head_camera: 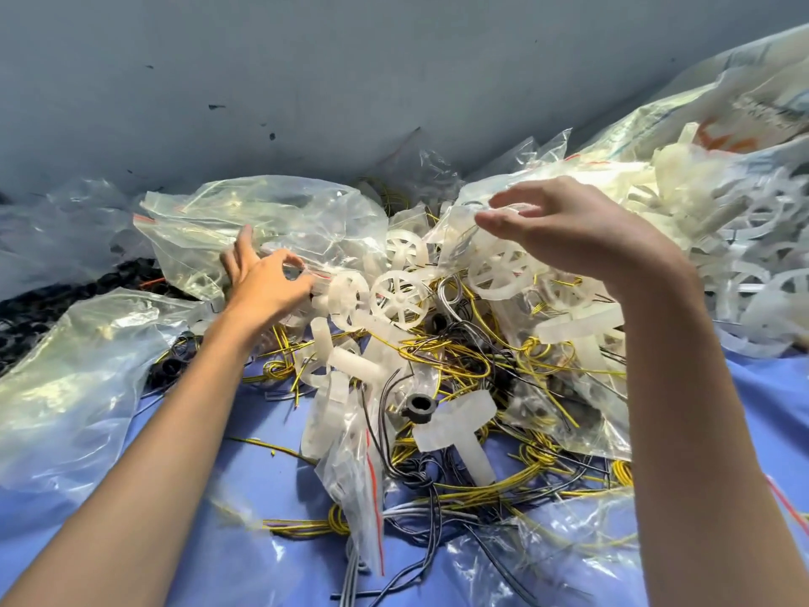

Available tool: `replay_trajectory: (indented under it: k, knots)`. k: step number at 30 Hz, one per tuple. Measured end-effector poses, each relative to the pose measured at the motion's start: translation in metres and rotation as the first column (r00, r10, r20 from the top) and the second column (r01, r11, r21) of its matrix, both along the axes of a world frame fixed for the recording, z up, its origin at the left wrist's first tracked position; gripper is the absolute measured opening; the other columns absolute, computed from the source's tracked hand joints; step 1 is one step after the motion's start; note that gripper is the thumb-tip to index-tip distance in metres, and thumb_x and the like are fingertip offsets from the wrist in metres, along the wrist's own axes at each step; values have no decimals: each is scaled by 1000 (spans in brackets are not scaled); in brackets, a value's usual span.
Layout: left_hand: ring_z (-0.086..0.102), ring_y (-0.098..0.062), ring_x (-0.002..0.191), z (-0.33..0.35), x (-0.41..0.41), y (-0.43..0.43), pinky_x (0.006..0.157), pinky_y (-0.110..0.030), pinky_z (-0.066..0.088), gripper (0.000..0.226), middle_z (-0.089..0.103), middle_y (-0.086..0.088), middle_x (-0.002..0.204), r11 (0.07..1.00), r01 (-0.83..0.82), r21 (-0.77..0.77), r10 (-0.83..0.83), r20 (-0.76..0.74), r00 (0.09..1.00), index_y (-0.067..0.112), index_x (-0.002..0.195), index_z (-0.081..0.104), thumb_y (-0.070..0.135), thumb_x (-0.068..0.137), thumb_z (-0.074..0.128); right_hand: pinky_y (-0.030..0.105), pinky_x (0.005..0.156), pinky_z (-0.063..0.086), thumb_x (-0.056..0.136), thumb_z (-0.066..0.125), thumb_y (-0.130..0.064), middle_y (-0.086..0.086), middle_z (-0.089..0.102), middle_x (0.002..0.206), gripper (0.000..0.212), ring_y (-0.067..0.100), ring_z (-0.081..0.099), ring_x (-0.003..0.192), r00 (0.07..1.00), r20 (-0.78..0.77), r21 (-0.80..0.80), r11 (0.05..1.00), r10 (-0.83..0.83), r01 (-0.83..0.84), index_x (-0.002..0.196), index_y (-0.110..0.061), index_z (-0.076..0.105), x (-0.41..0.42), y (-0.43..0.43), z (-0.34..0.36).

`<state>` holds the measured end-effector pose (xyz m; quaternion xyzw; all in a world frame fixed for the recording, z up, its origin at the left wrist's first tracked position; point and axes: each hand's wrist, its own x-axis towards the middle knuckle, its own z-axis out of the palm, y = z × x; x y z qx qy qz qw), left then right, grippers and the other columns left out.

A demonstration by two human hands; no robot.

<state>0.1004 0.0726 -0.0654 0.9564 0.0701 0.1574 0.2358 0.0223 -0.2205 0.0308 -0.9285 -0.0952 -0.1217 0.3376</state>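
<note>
A heap of translucent white plastic parts lies on a blue cloth [262, 479]. It includes spoked wheels [398, 300], a T-shaped piece [455, 427] and a black ring [420, 405]. Yellow wires [451, 357] and dark wires [420, 514] tangle through it. My left hand [262, 282] reaches into the heap's left side and pinches the red-striped edge of a clear zip bag [262, 216] between thumb and forefinger. My right hand [569, 230] hovers above the heap with fingers loosely spread and pointing left, holding nothing.
More clear bags lie at the left [74, 378] and along the front [547, 554]. A big sack of white wheels [753, 238] rises on the right. Black parts [39, 313] pile up at the far left. A grey wall [306, 81] stands close behind.
</note>
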Motion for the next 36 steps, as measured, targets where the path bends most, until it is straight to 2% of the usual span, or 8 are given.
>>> replay_trajectory:
  k: [4, 11, 15, 19, 21, 24, 32, 36]
  knots:
    - [1, -32, 144, -3, 23, -3, 117, -47, 10, 21, 1, -4, 160, 999, 39, 24, -39, 1, 999, 17, 103, 63, 22, 83, 57, 32, 91, 47, 87, 59, -51, 3, 62, 125, 45, 16, 57, 114, 1000, 0, 31, 1000, 5, -5, 123, -23, 62, -2, -2, 3]
    - [23, -32, 139, -4, 43, -5, 112, -42, 19, 14, 31, -9, 154, 981, 137, 137, -130, -54, 990, 12, 93, 63, 21, 83, 58, 35, 96, 47, 87, 59, -52, 0, 61, 126, 46, 13, 55, 117, 998, -25, 32, 998, 51, -50, 124, -24, 61, -2, 0, 4]
    - [38, -30, 123, -10, 40, -3, 94, -42, 36, 27, 53, -10, 132, 994, 76, 83, -74, -30, 997, 15, 109, 53, 19, 82, 57, 31, 95, 45, 87, 57, -53, -2, 61, 128, 43, 12, 54, 119, 998, -17, -18, 998, 58, -59, 120, -25, 63, 0, 2, 3]
    - [33, -26, 126, -15, 35, -13, 91, -40, 31, 46, 52, -5, 127, 1000, 21, 13, -22, 150, 988, 19, 121, 40, 20, 78, 58, 32, 93, 46, 86, 57, -54, -4, 62, 126, 37, 12, 56, 114, 997, -27, -27, 997, 71, -71, 112, -29, 65, -1, 4, 3]
    - [34, -27, 124, -16, 35, -17, 88, -40, 29, 42, 54, -1, 127, 998, 15, 58, -24, 171, 985, 20, 120, 44, 21, 80, 55, 33, 93, 46, 86, 57, -55, -4, 62, 126, 36, 12, 57, 114, 996, -30, -24, 996, 81, -82, 111, -31, 65, -1, 4, 3]
    - [42, -32, 114, -18, 36, -16, 85, -39, 33, 25, 60, -8, 118, 991, 8, 133, -33, 190, 981, 15, 111, 56, 18, 87, 52, 30, 88, 44, 86, 57, -55, -6, 61, 126, 38, 11, 56, 114, 996, -40, -29, 996, 85, -86, 114, -31, 64, -1, 2, 3]
    - [63, -30, 96, 15, 8, -12, 76, -33, 45, 16, 70, -8, 106, 1000, 14, 7, -16, 417, 909, 20, 102, 69, 23, 91, 58, 29, 84, 43, 87, 57, -54, -4, 61, 126, 38, 11, 56, 112, 995, -38, -43, 995, 89, -91, 115, -29, 64, -5, 3, 6]
    - [64, -27, 98, 49, -15, -14, 81, -34, 48, 13, 72, -5, 103, 999, 33, 2, -31, 423, 906, 25, 95, 71, 30, 86, 62, 30, 87, 46, 87, 57, -54, -5, 62, 123, 38, 12, 57, 109, 994, -42, -42, 994, 99, -101, 115, -30, 64, -8, 7, 8]
